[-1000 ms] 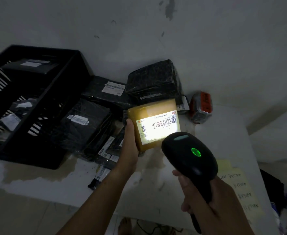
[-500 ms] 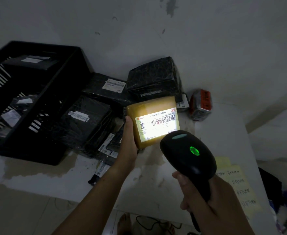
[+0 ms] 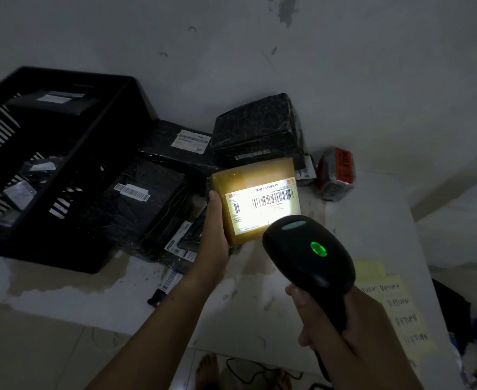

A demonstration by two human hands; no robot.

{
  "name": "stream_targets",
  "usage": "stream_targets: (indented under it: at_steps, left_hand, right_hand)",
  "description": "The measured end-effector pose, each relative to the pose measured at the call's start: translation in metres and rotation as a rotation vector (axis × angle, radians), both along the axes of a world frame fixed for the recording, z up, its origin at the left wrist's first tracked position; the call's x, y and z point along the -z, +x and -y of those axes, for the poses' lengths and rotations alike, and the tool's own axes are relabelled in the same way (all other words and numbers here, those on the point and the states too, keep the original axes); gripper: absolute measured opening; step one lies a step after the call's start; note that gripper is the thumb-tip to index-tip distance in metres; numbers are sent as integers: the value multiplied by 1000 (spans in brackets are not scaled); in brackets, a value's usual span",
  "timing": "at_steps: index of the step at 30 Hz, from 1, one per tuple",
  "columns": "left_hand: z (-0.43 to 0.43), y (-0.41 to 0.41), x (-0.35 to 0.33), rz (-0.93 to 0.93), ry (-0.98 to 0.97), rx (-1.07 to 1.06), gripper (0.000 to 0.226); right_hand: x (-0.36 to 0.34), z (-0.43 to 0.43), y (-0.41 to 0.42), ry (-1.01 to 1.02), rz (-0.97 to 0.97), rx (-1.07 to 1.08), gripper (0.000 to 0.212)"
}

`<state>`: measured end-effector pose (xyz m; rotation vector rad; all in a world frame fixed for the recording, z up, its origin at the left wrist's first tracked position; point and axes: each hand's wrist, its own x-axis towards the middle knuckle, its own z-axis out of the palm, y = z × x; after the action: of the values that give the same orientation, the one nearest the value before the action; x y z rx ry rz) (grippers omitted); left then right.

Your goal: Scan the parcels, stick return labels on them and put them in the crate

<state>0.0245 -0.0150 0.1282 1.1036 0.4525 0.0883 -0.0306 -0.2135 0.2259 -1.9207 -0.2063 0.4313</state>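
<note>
My left hand (image 3: 214, 230) grips a yellow-brown parcel (image 3: 255, 175) by its left edge, tilted up above the table. Its white shipping label (image 3: 262, 206) is lit brightly by the scanner. My right hand (image 3: 341, 333) grips the handle of a black barcode scanner (image 3: 307, 254), whose green light is on and whose head points at the label from just below it. A black slatted crate (image 3: 113, 130) stands at the left with a few dark parcels inside. Yellow sheets of handwritten RETURN labels (image 3: 400, 308) lie on the table at the right.
Several black-wrapped parcels (image 3: 147, 198) are piled between the crate and the held parcel, a bulky one (image 3: 257, 128) against the wall. A small grey parcel with red tape (image 3: 335, 173) sits at the right. The white table (image 3: 245, 302) ends near my bare feet.
The view has shifted very slightly. Both hands, the parcel and the scanner keep their positions, and the scanner's light stays on the label.
</note>
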Motion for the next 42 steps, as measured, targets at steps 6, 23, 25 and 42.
stream_targets:
  at_steps: [6,23,25,42]
  left_hand:
    - [1,4,0,7,43,-10,61]
    - [-1,8,-2,-22,21,-14,59]
    - [-1,9,-3,-22,29,-33,57]
    - [-11,15,1,-12,20,-87,60]
  right_hand:
    - [-21,6,2,-43,119,-44,57]
    - [-6,3,10,-26,214,3,73]
    - [-6,2,11,-12,219,-9,76]
    - [-10,1,8,37,236,-30,76]
